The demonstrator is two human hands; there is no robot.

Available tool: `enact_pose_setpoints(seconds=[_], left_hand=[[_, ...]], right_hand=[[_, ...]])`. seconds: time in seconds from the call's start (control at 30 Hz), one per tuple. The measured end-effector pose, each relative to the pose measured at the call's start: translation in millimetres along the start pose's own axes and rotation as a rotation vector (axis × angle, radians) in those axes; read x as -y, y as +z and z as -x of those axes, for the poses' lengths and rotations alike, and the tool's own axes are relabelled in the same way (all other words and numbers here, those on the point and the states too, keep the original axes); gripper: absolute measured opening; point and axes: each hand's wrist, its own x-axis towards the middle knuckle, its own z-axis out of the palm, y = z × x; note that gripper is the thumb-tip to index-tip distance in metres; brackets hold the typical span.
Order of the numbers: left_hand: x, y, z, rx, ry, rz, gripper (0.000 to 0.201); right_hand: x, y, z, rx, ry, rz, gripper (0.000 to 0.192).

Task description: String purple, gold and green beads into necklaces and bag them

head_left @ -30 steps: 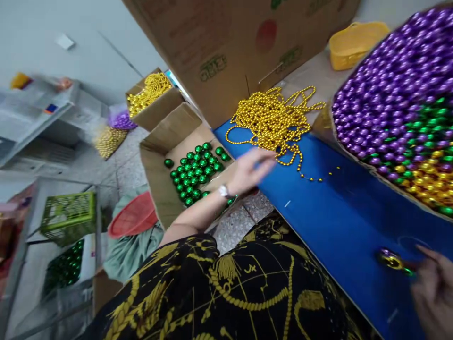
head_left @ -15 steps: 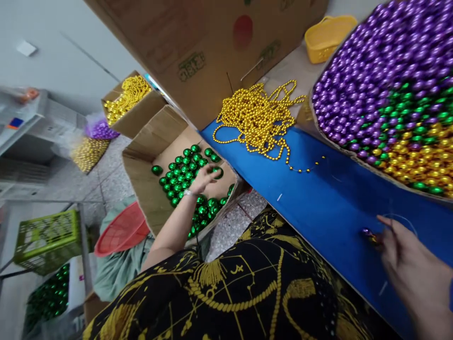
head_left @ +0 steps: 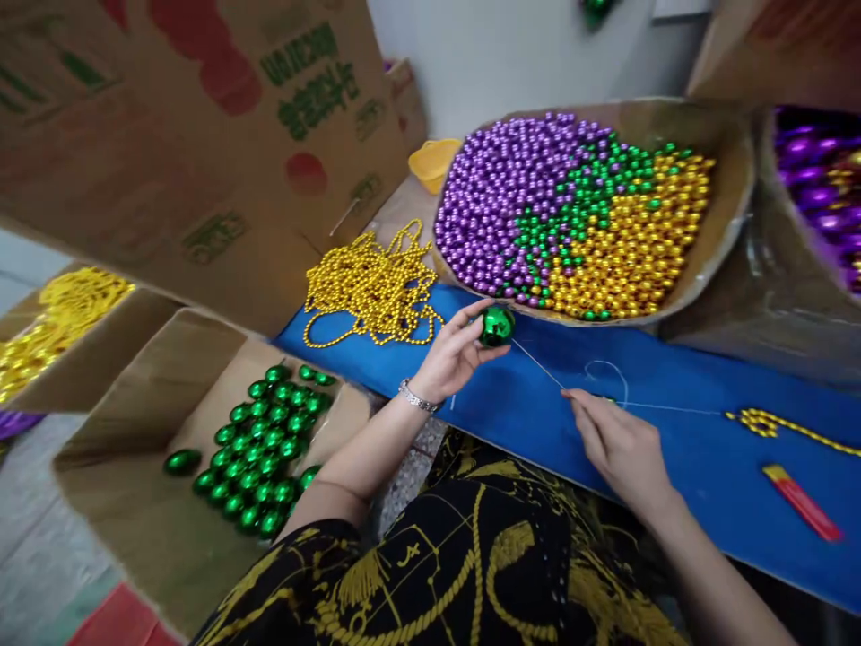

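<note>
My left hand [head_left: 452, 357], with a bracelet at the wrist, grips a shiny green ball bead [head_left: 499, 327] between thumb and fingers above the blue table [head_left: 531, 422]. To its right, my right hand [head_left: 619, 441] pinches a thin straight needle [head_left: 538, 363] whose far end meets the ball's side. Whether it enters the bead cannot be made out. A pale thread [head_left: 679, 409] loops behind my right hand and runs to a gold bead string [head_left: 763, 422] on the table. Something small and green shows just behind the right fingers, mostly hidden.
Below left stands a cardboard box [head_left: 144, 529] of green balls [head_left: 262, 449]. Gold bead strands [head_left: 373, 287] lie beside a tall carton [head_left: 221, 179]. Behind my hands, a carton [head_left: 730, 193] holds purple, green and gold beads [head_left: 571, 224]. A red-and-yellow tool [head_left: 804, 504] lies at right.
My left hand has come out of the box with a green ball, up over the table. My right hand now meets it there with the needle. The view has swung right.
</note>
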Motion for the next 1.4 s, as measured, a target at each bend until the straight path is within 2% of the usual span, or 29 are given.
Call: enact_pose_setpoints(seconds=[0.13, 0.23, 0.43, 0.5, 0.67, 0.87, 1.1, 1.4], left_hand=[[12, 17.0, -12, 0.0, 0.018, 0.029, 0.044], [12, 20.2, -13, 0.026, 0.038, 0.047, 0.042], [5, 3.9, -10, 0.175, -0.067, 0.014, 0.058], [5, -1.4, -10, 0.199, -0.074, 0.003, 0.056], [5, -4.0, -12, 0.183, -0.048, -0.026, 0.043], [3, -0.2, -11, 0.192, -0.054, -0.031, 0.044], [-3, -2.1, -16, 0.149, 0.004, -0.138, 0.036], [2, -0.5, -19, 0.18, 0.006, -0.139, 0.034]], right_hand=[[-4, -8, 4, -0.002, 0.023, 0.05, 0.024], [-7, -11, 4, -0.018, 0.005, 0.077, 0.023], [-20, -10, 7, -0.019, 0.043, 0.172, 0.024], [-23, -10, 8, -0.008, 0.035, 0.197, 0.024], [-25, -12, 8, 0.012, -0.006, 0.256, 0.024], [-26, -16, 6, 0.002, -0.07, 0.303, 0.022], [-32, -31, 4, -0.047, -0.114, 0.502, 0.022], [-29, -35, 3, -0.002, -0.15, 0.486, 0.021]])
